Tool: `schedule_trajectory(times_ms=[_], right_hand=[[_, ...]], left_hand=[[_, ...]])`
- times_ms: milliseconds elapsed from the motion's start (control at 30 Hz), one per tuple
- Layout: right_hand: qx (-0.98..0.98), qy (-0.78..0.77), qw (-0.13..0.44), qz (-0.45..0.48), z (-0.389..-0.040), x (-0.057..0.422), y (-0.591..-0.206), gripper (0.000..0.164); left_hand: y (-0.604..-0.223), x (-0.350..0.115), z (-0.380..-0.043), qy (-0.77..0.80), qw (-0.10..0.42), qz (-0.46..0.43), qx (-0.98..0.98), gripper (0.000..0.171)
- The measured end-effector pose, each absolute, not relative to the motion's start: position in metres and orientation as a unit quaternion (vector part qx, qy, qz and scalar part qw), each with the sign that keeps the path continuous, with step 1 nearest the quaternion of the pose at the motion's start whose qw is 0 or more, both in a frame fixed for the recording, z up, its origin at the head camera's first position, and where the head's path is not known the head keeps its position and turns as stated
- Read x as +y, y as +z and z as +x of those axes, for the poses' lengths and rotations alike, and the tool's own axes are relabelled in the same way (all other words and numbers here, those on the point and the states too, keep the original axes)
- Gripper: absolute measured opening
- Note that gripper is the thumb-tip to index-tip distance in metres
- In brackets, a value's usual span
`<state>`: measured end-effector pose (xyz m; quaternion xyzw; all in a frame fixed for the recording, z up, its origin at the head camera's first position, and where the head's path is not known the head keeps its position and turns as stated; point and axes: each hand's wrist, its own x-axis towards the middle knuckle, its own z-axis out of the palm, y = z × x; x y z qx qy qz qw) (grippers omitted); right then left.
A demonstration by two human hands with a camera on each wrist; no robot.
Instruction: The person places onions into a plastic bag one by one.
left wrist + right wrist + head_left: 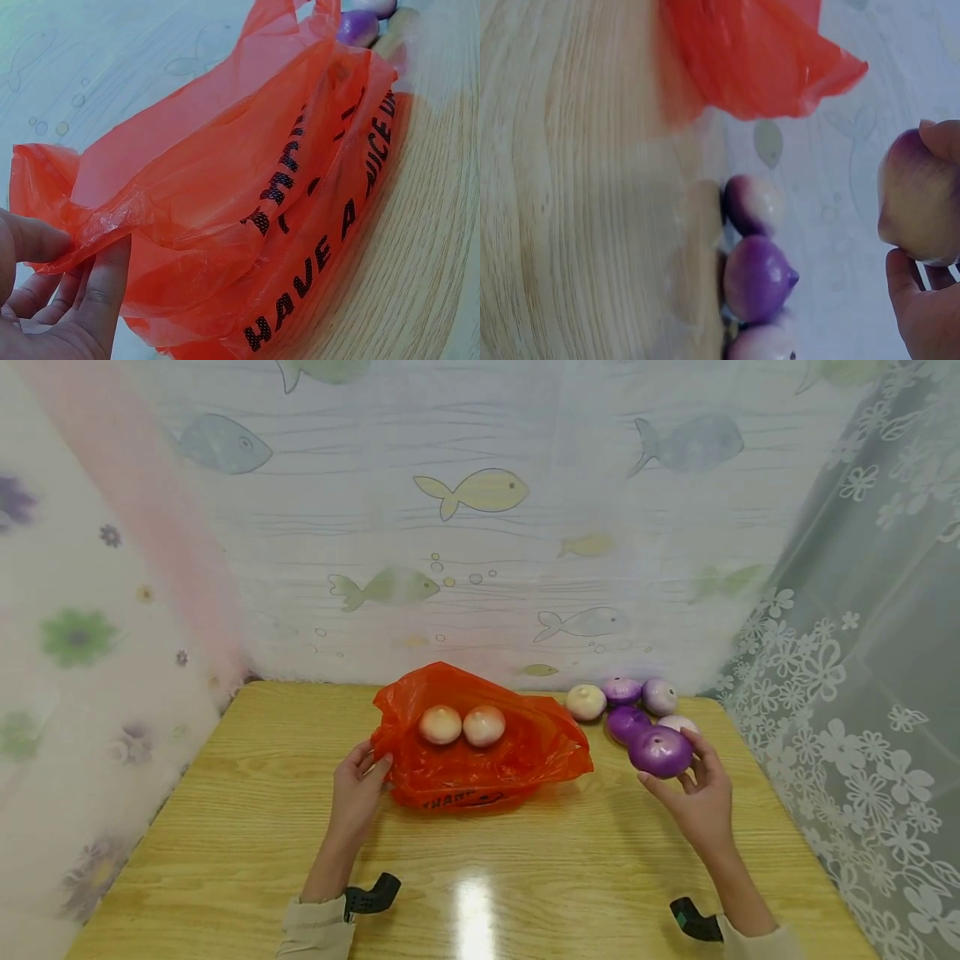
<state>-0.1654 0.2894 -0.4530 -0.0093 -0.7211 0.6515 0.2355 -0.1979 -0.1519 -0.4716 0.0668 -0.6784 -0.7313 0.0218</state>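
My left hand [358, 789] pinches the left edge of a thin red plastic bag [540, 752], thumb on one side and fingers on the other in the left wrist view. The bag lies with its mouth spread, black lettering along its front. Two pale onions [440, 725] sit side by side inside it. On the right, my right hand [701, 793] grips a glossy purple onion [660, 752], which hides part of a pale onion [678, 723] behind it. In the right wrist view the held onion [919, 202] shows a paler side.
More onions cluster at the table's back right: a white one [586, 702], purple ones [622, 691] and a pale purple one [660, 696]. The wooden table [555, 868] meets a fish-patterned curtain [480, 543] at its back edge. A lace curtain [877, 752] hangs along the right.
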Motion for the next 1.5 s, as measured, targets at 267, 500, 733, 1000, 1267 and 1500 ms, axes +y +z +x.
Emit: schedule_trajectory(times_ms=[267, 500, 733, 1000, 1267, 1500], right_hand=[[-0.713, 0.663, 0.224, 0.031, -0.161, 0.27, -0.45, 0.083], [-0.714, 0.665, 0.214, 0.05, -0.159, 0.257, -0.447, 0.085], [-0.723, 0.656, 0.197, 0.087, -0.158, 0.241, -0.439, 0.086], [-0.731, 0.647, 0.179, 0.12, -0.163, 0.226, -0.435, 0.088], [-0.746, 0.629, 0.149, 0.158, -0.173, 0.209, -0.43, 0.087], [-0.758, 0.617, 0.118, 0.176, -0.184, 0.193, -0.424, 0.085]], left_hand=[[-0.471, -0.153, -0.198, -0.727, 0.019, 0.068, -0.683, 0.042], [-0.471, -0.152, -0.198, -0.728, 0.02, 0.069, -0.681, 0.041], [-0.472, -0.153, -0.198, -0.731, 0.02, 0.071, -0.678, 0.04], [-0.471, -0.152, -0.198, -0.73, 0.016, 0.074, -0.679, 0.038], [-0.471, -0.152, -0.198, -0.736, 0.019, 0.07, -0.673, 0.037], [-0.473, -0.152, -0.199, -0.737, 0.022, 0.064, -0.673, 0.037]])
